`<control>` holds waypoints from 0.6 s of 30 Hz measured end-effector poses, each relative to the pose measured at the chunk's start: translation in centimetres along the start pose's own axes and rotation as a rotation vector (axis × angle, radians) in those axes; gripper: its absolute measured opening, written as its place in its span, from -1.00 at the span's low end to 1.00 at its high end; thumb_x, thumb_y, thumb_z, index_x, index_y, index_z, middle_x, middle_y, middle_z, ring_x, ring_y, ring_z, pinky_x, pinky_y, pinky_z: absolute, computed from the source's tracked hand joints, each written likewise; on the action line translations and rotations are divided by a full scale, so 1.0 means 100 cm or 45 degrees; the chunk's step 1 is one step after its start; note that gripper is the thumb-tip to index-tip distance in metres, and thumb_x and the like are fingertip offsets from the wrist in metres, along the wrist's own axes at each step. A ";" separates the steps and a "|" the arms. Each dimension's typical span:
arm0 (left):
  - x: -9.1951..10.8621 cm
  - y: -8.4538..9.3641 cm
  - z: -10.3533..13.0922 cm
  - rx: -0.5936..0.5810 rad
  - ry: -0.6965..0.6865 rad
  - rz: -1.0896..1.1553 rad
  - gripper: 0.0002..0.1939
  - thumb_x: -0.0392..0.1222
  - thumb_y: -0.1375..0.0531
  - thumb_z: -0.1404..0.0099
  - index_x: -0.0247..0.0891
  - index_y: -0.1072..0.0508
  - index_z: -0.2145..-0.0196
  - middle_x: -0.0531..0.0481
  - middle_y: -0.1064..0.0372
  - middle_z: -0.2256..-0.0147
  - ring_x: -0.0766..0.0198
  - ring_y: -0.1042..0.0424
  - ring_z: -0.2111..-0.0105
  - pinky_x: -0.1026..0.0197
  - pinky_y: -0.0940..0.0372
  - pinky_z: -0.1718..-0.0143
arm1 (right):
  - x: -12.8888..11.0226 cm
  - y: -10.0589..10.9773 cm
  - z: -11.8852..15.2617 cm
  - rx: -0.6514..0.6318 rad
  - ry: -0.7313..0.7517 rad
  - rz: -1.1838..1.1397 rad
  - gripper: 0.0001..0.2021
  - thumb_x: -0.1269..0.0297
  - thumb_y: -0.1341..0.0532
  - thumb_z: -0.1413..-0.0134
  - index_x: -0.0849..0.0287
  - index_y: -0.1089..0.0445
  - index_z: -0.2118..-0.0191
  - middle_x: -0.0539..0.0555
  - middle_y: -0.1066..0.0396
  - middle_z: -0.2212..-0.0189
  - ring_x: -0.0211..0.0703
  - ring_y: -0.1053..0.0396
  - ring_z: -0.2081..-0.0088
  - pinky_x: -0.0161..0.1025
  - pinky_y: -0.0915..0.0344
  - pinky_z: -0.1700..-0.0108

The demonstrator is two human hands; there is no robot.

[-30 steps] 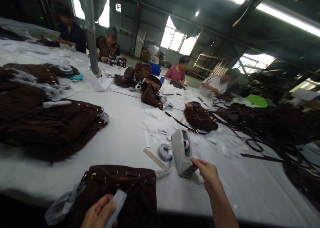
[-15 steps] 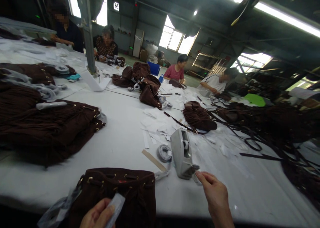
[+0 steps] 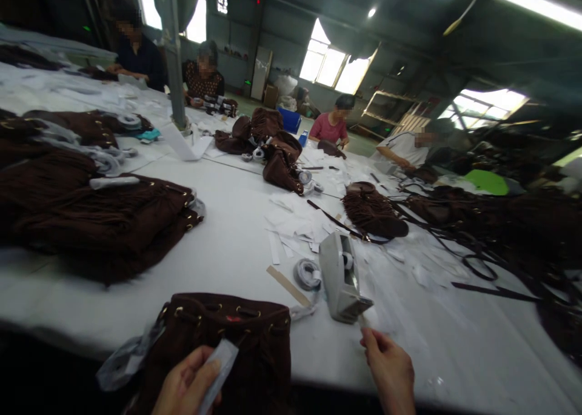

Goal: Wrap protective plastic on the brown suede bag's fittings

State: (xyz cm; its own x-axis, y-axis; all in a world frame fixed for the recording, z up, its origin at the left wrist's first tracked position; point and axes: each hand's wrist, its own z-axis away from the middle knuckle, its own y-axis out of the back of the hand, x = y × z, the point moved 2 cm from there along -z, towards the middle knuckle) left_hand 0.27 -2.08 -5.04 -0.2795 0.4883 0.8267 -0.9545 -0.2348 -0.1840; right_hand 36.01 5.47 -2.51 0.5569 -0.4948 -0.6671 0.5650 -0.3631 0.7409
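My left hand (image 3: 188, 381) pinches a pale, flat wrapped strip (image 3: 222, 366) between thumb and fingers. It is in front of a dark brown drawstring bag (image 3: 266, 348) with brass-coloured eyelets, at the table's near edge. My right hand (image 3: 388, 366) is closed in a pinch on a thin clear piece of tape (image 3: 362, 322), just below the cutting end of a grey tape dispenser (image 3: 333, 275). Left of the dispenser lies a coiled strap in plastic wrap (image 3: 307, 274). Clear plastic wrapping (image 3: 120, 366) sticks out at the bag's left side.
Stacked brown fringed bags (image 3: 104, 227) cover the left of the white table (image 3: 236, 239). Another fringed bag (image 3: 373, 212) lies beyond the dispenser among paper scraps (image 3: 291, 218). Dark straps and bags (image 3: 500, 215) are heaped at right. Several people sit around the far side, by a metal post (image 3: 175, 57).
My right hand has drawn slightly down from the dispenser's end with the tape. The whole view has shifted, so things appear farther right. My left hand still holds the strip.
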 end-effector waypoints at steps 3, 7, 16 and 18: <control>0.004 -0.002 0.000 -0.033 -0.085 -0.038 -0.51 0.27 -0.20 -0.11 -0.29 -0.36 0.37 0.13 -0.28 0.67 0.44 -0.13 0.75 0.41 -0.02 0.73 | -0.014 -0.015 0.033 -0.163 0.058 -0.091 -0.50 -0.20 -0.20 0.23 0.19 -0.51 0.38 0.12 -0.49 0.54 -0.02 -0.37 0.50 -0.20 -0.27 0.44; 0.007 -0.003 0.000 -0.020 -0.122 -0.095 -0.53 0.23 -0.16 -0.17 -0.30 -0.35 0.32 0.12 -0.26 0.63 0.41 -0.16 0.69 0.40 -0.08 0.72 | -0.070 -0.041 0.103 -0.700 0.294 -0.350 -0.59 -0.13 -0.25 0.09 0.18 -0.49 0.43 0.06 -0.46 0.53 -0.09 -0.38 0.44 -0.30 -0.28 0.40; 0.014 -0.005 0.012 -0.033 -0.225 -0.232 -0.64 0.11 -0.12 -0.25 -0.30 -0.37 0.34 0.10 -0.24 0.55 0.39 -0.19 0.63 0.38 -0.15 0.68 | -0.130 -0.070 0.170 -1.169 0.545 -0.360 -0.62 0.00 -0.18 -0.12 0.20 -0.44 0.51 0.02 -0.41 0.55 -0.23 -0.28 0.48 -0.37 -0.19 0.45; 0.014 -0.006 0.012 -0.027 -0.242 -0.257 -0.65 0.10 -0.11 -0.26 -0.30 -0.37 0.35 0.08 -0.26 0.53 0.39 -0.19 0.62 0.38 -0.15 0.67 | -0.131 -0.075 0.171 -1.154 0.540 -0.318 -0.60 -0.01 -0.16 -0.13 0.21 -0.43 0.53 0.02 -0.40 0.56 -0.23 -0.27 0.49 -0.37 -0.18 0.43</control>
State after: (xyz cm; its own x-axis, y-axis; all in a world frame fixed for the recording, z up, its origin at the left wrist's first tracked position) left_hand 0.61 -2.31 -3.11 -0.0608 0.3562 0.9324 -0.9914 -0.1299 -0.0150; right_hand 14.07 1.16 1.99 0.4300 -0.1035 -0.8969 0.8431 0.4014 0.3579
